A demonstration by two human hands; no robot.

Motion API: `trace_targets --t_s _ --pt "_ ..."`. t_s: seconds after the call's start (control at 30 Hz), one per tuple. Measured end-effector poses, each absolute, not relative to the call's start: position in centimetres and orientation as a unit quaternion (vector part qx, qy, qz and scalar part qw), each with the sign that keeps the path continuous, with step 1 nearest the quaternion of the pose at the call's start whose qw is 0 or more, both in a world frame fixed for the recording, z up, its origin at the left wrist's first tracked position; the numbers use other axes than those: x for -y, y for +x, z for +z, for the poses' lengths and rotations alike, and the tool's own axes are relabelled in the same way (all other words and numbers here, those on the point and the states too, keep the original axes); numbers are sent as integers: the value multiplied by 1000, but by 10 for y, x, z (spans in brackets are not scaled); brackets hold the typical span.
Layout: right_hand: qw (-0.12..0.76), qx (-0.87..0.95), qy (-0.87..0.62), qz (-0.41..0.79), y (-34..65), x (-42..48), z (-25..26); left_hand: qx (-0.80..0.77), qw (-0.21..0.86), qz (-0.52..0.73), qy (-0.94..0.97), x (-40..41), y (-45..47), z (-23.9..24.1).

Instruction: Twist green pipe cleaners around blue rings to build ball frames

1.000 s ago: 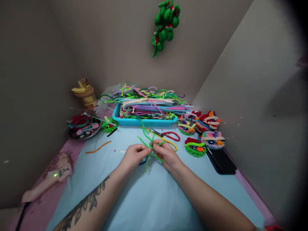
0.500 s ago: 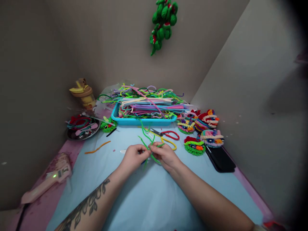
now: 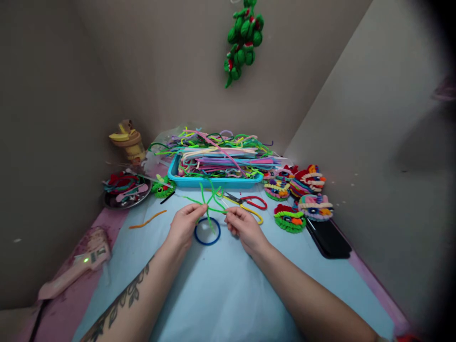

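Note:
Several green pipe cleaners (image 3: 209, 199), crossed at one middle point, spread out like a star above the blue cloth. My left hand (image 3: 187, 219) pinches them near that crossing, thumb and fingers closed. With its fingertips, my right hand (image 3: 242, 224) grips the end of one green strand that reaches to the right. Just below the strands a dark blue ring (image 3: 207, 243) shows, next to my left fingers; I cannot tell whether it lies on the cloth. Scissors (image 3: 251, 205) with red and yellow handles lie open beyond my right hand.
A blue tray (image 3: 217, 182) heaped with coloured pipe cleaners stands at the back. Fuzzy animal-face pieces (image 3: 290, 218) and a black phone (image 3: 329, 237) lie on the right. To the left are a metal plate (image 3: 142, 195), an orange pipe cleaner (image 3: 147, 220) and a pink glue gun (image 3: 78, 266).
My hands have moved apart, and the green pipe cleaners have fanned out between them. The blue ring, mostly hidden before, now shows in full. The view has shifted slightly.

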State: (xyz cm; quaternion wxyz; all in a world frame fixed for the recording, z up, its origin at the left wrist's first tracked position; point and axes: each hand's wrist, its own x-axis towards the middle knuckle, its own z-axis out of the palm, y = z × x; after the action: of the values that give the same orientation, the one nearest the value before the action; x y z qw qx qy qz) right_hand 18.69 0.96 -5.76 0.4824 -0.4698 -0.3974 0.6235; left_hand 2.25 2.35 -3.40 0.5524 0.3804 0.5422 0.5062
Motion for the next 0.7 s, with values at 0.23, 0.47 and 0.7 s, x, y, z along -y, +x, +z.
trace_targets --t_s 0.23,0.47,0.7 --pt "495 396 -475 610 188 -11 -60 -556 558 478 389 -23 24 -39" --pt "500 386 -484 605 188 -11 -58 -549 582 469 374 -20 28 -32" --pt "511 369 -490 603 187 -11 -58 -548 581 466 381 -19 29 -31"
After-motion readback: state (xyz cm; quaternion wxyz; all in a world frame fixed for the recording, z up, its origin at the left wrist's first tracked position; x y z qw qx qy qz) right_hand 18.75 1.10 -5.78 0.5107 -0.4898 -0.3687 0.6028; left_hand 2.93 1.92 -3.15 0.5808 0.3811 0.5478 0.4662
